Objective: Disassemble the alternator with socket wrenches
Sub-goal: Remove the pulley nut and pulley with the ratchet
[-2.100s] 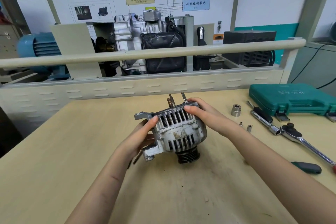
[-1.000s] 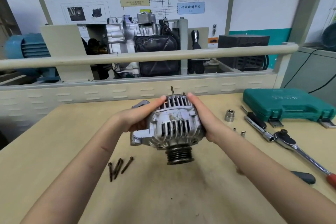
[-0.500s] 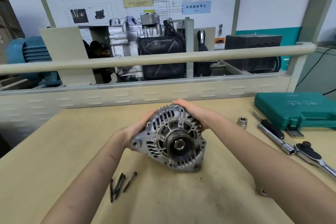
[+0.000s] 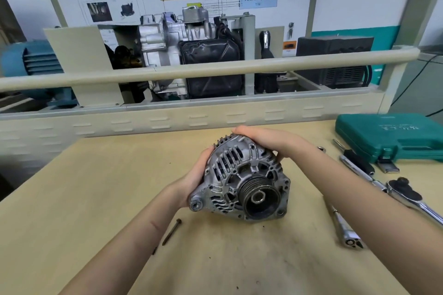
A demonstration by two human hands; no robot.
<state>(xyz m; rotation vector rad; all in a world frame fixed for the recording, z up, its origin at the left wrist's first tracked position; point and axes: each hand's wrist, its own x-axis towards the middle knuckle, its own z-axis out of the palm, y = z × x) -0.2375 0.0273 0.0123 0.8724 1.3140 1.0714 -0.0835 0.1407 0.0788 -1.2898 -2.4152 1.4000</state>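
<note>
At the centre of the frame the alternator [image 4: 242, 182] sits tilted on the wooden bench [image 4: 72, 199], pulley [image 4: 260, 196] facing the camera, probably so its front nut can be reached. The left hand [image 4: 194, 181] cups the housing's left side, fingers curled around it; the right hand [image 4: 268, 141] wraps over the top rear edge, bracing it. A loose bolt [image 4: 171, 232] lies lower left. At right, a ratchet wrench [image 4: 407, 195] and an extension bar [image 4: 345, 230] wait within reach, beside the closed green tool case [image 4: 393, 137]
</note>
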